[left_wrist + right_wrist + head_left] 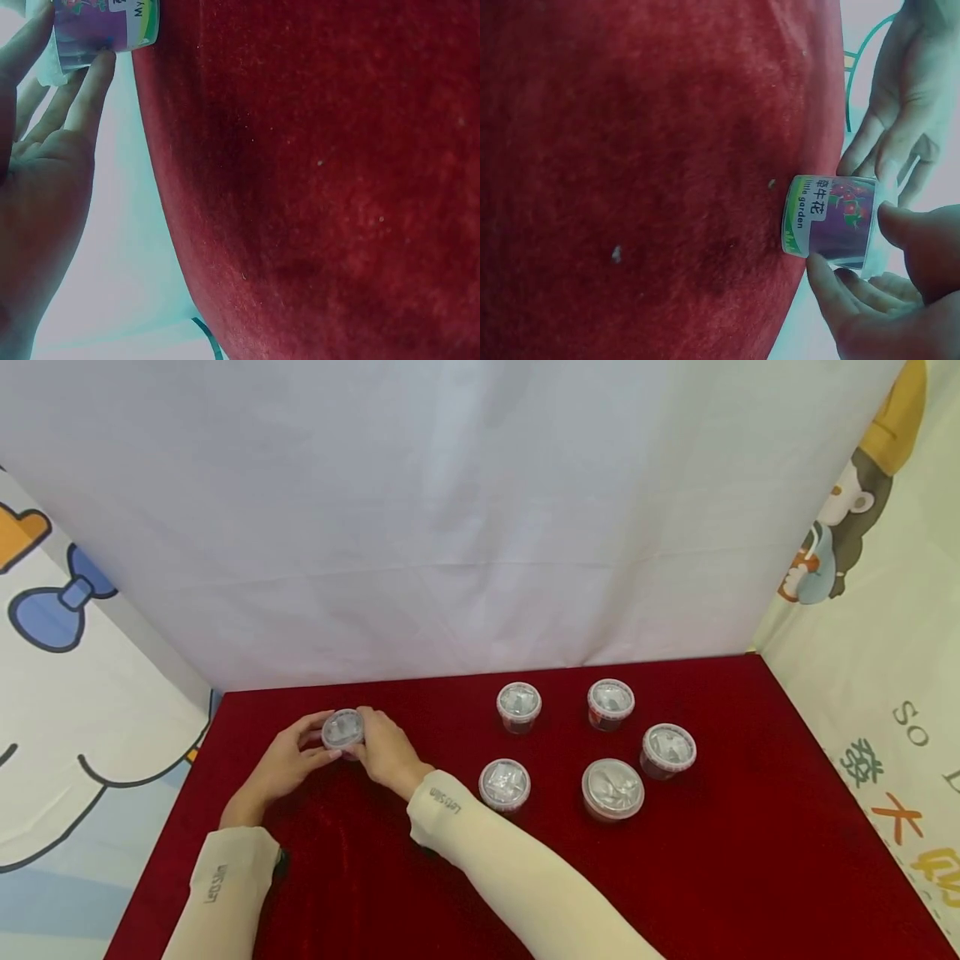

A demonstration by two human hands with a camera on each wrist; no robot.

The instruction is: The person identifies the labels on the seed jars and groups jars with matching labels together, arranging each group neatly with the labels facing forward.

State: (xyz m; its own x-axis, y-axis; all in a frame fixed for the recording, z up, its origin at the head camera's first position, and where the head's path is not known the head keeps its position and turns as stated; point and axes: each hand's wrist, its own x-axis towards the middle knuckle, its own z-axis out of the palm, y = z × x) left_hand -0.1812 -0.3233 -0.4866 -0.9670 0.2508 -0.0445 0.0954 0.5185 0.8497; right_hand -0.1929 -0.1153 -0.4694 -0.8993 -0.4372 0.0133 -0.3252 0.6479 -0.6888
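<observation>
At the back left of the red cloth, both hands are on a small clear lidded plastic cup [343,729]. Its side label, with flower pictures and the words "little garden" on the cup [832,221], faces the right wrist camera. The left hand [288,762] grips the cup's left side between thumb and fingers. From the right, the right hand [387,752] holds it, thumb near the lid [881,229] and fingers along the wall. In the left wrist view only part of the cup [101,30] shows, at the top left.
Several similar lidded cups stand to the right: cup [519,706], cup [610,703], cup [667,750], cup [504,785], and a wider tub [612,789]. White curtain [450,527] hangs behind the red cloth [750,827]; printed fabric [885,693] flanks it.
</observation>
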